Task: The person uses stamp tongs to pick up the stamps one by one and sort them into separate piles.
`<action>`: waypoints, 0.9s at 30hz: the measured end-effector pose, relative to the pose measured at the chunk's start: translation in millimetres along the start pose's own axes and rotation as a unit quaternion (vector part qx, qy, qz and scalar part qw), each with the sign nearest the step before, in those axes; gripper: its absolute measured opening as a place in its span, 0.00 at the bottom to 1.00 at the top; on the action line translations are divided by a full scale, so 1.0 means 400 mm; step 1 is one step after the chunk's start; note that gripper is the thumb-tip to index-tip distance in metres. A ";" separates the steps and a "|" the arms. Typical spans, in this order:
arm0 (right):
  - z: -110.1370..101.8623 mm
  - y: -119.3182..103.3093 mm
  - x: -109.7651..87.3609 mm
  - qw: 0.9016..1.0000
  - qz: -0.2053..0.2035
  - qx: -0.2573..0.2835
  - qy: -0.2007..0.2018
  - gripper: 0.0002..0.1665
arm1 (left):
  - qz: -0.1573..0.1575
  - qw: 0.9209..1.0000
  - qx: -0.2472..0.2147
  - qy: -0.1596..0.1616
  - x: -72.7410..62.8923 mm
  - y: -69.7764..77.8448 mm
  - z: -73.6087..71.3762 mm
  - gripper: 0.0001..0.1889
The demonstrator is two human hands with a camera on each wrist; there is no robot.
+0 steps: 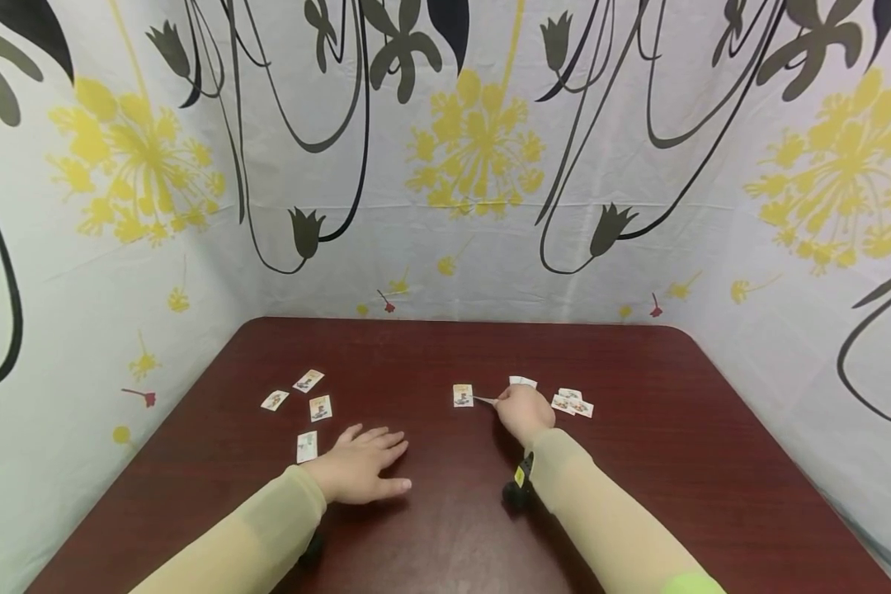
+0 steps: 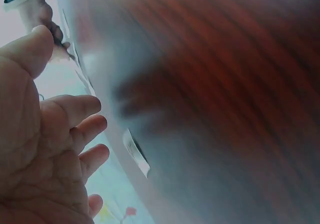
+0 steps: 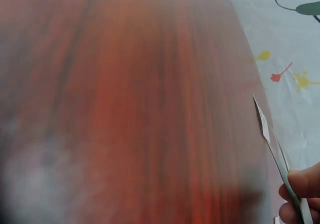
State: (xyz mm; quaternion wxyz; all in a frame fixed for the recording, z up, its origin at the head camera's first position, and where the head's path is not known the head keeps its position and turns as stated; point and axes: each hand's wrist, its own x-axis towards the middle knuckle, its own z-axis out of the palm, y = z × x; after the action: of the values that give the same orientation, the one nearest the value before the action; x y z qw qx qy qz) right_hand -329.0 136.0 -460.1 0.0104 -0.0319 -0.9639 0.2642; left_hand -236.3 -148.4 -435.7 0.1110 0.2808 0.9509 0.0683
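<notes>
My right hand (image 1: 525,412) pinches a pair of metal tweezers (image 3: 283,171) between thumb and fingers. Their tips point left, right at the edge of a small picture card (image 1: 463,395) near the middle of the table. In the right wrist view the two tweezer arms stand apart, and a pale card (image 3: 263,121) shows thin and nearly edge-on by the longer tip. My left hand (image 1: 364,466) is palm down with its fingers spread, low over the table. Beside its wrist lies another small card (image 1: 307,446). The left hand holds nothing.
On the left lie three more cards, one leaning off (image 1: 321,407), one behind it (image 1: 308,380) and one further left (image 1: 275,400). Several overlapping cards (image 1: 572,403) lie right of my right hand, with a card (image 1: 523,381) just behind it. Patterned cloth (image 1: 445,247) walls the dark red table (image 1: 401,355).
</notes>
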 end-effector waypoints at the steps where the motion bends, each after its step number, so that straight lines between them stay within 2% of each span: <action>1: -0.002 0.002 -0.003 1.000 0.002 -0.002 0.002 0.11 | -0.001 1.000 0.002 0.002 -0.005 -0.004 -0.001 0.36; 9: -0.024 0.028 -0.031 1.000 0.000 -0.016 0.018 0.12 | -0.013 1.000 -0.005 0.017 -0.038 -0.036 -0.006 0.36; 18: -0.043 0.065 -0.069 1.000 0.001 0.000 0.005 0.11 | -0.044 0.999 -0.011 0.017 -0.068 -0.063 0.000 0.37; 27: -0.049 0.064 -0.107 1.000 -0.014 0.021 0.004 0.08 | -0.045 0.999 -0.005 0.017 -0.063 -0.059 0.014 0.37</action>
State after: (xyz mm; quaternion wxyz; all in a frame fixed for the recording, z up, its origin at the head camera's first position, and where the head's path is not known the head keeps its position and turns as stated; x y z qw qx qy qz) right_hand -284.2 165.3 -456.5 0.0185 -0.0193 -0.9585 0.2839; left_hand -226.7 -181.6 -441.4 0.0996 0.2364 0.9638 0.0731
